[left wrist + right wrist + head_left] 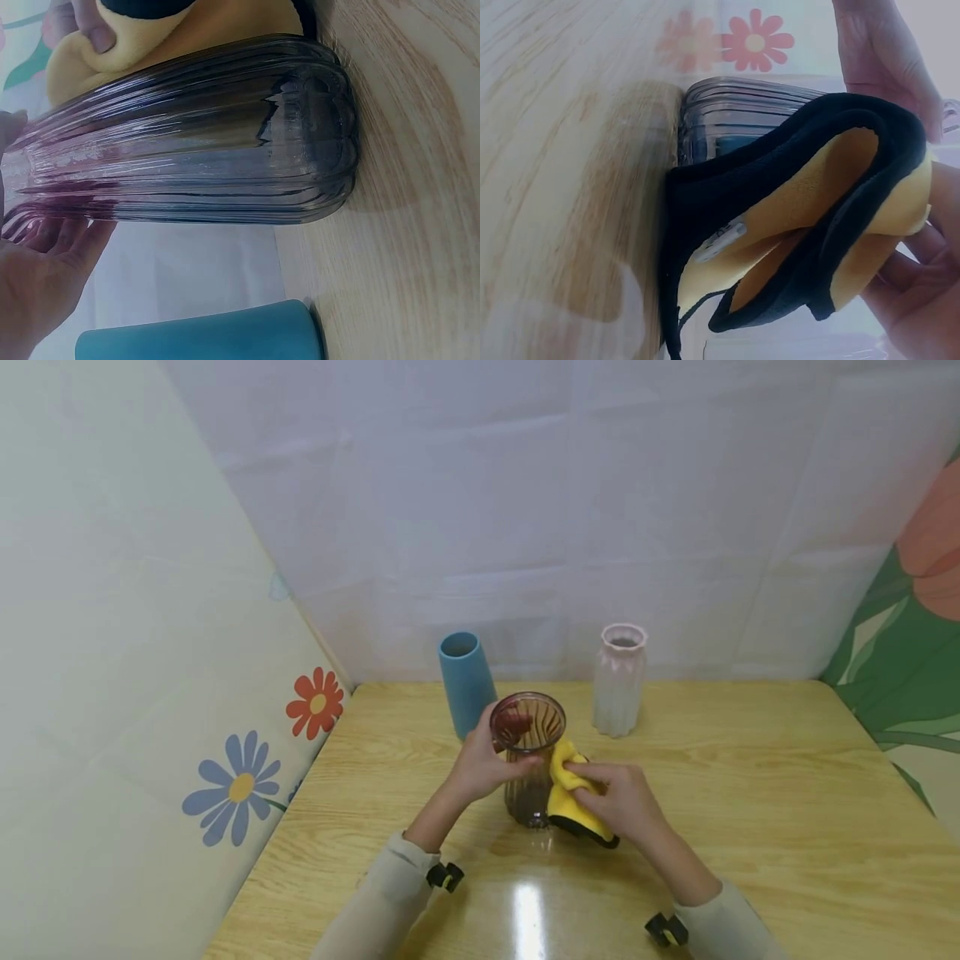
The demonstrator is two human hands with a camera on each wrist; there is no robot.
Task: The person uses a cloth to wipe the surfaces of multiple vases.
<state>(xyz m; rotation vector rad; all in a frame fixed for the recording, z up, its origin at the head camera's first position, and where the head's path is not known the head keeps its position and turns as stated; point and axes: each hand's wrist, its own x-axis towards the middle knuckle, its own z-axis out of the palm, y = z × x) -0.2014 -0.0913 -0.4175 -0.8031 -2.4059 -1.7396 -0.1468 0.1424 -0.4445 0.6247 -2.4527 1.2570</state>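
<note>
My left hand [487, 762] grips a ribbed glass vase [528, 789] near its rim, with the thumb across the front and the fingers round the far side. The glass runs from reddish purple at the top to smoky grey at the base, as the left wrist view shows its side [217, 150]. Its base stands on the wooden table. A yellow cloth [573, 802] with black edging is pinched between thumb and fingers of my right hand [626, 797]. In the right wrist view the folded cloth [802, 187] hangs beside the vase and covers part of it.
Behind the glass vase stands a blue vase [467, 685], close to my left hand. A pink-and-white vase [619, 685] stands at the back right of the table [750, 793]. White sheeting [525, 527] hangs behind, and a flower-printed panel [150, 693] borders the left side.
</note>
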